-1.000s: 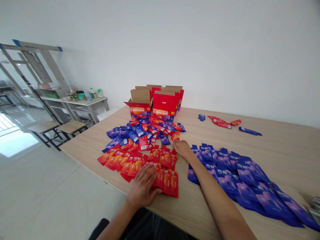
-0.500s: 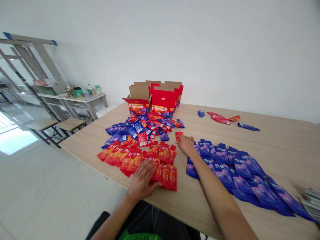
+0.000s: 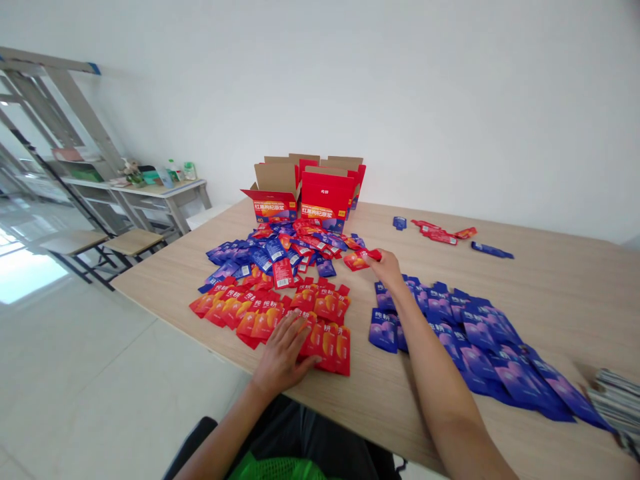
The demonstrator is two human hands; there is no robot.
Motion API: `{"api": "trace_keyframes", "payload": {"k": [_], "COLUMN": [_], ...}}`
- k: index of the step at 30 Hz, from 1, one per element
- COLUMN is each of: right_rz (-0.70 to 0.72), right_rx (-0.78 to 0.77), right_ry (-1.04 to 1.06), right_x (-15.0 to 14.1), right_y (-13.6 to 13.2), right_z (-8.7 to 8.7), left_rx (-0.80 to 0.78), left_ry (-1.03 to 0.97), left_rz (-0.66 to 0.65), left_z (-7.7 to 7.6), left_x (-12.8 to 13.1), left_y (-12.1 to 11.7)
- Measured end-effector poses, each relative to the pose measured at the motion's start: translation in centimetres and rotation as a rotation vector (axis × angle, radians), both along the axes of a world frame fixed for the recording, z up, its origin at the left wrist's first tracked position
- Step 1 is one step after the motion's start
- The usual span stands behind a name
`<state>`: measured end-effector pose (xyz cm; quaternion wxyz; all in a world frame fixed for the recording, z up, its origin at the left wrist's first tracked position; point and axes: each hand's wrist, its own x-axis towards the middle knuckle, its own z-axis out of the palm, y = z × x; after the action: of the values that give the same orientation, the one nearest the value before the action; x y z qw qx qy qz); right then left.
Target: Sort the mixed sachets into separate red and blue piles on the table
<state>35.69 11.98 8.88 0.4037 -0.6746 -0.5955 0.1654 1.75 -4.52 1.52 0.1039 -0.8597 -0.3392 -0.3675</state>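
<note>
My right hand [image 3: 387,268] pinches one end of a red pouch [image 3: 357,259], holding it just off the table to the right of the mixed pile. Flat on the front red pouches [image 3: 327,343] lies my left hand [image 3: 284,357], its fingers stretched out. More red pouches [image 3: 225,303] overlap in rows to its left. Behind them is a jumbled heap of red and blue pouches [image 3: 275,251]. Under and beside my right forearm, blue pouches [image 3: 480,340] are laid in overlapping rows, partly hidden by the arm.
Several red cartons [image 3: 325,193] with raised flaps stand behind the heap. At the back right lie a few loose red pouches [image 3: 437,233] and blue pouches [image 3: 491,250]. A stack of striped material [image 3: 617,403] sits at the right edge. Stools [image 3: 133,241] stand on the floor at left.
My right hand has taken hold of the red pouch and lifted it, turning it sideways. My left hand stays on the red pouches. The view has shifted slightly.
</note>
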Motion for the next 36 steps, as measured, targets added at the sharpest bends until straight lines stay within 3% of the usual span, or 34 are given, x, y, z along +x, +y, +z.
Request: {"api": "trace_keyframes", "payload": {"k": [3, 6, 10, 13, 18, 24, 31, 34, 36], "right_rz": [0.248, 0.497, 0.791, 0.916, 0.831, 0.648, 0.528, 0.500, 0.589], "right_rx": [-0.056, -0.292, -0.591, -0.589, -0.561, -0.542, -0.313, -0.122, 0.044], "right_ry": [0.380, 0.505, 0.341, 0.057, -0.410, -0.708, -0.753, -0.688, -0.602], "right_x": [-0.2, -2.1, -6.6, -9.4, -11.3, -12.7, -15.2, -18.5, -20.9], "right_y": [-1.0, -2.6, -4.0, -4.3, -5.1, -7.1, -10.1, -13.1, -15.8], "right_z": [1.9, 3.0, 2.1, 0.8, 0.3, 0.9, 2.5, 2.2, 0.9], "left_rx": [0.000, -0.006, -0.022, -0.003, -0.009, -0.050, -0.073, -0.101, -0.104], "left_ry": [0.029, 0.062, 0.071, 0.095, 0.273, 0.229, 0.159, 0.154, 0.104], "left_rz": [-0.007, -0.024, -0.024, -0.066, -0.143, -0.171, -0.157, -0.144, -0.039], "left_z": [0.2, 0.3, 0.2, 0.1, 0.1, -0.6, -1.3, -2.8, -4.3], "left_x": [0.3, 0.4, 0.2, 0.0, 0.2, 0.3, 0.5, 0.5, 0.1], "left_y": [-0.1, -0.1, -0.1, 0.0, 0.0, -0.5, -0.7, -0.6, -0.9]}}
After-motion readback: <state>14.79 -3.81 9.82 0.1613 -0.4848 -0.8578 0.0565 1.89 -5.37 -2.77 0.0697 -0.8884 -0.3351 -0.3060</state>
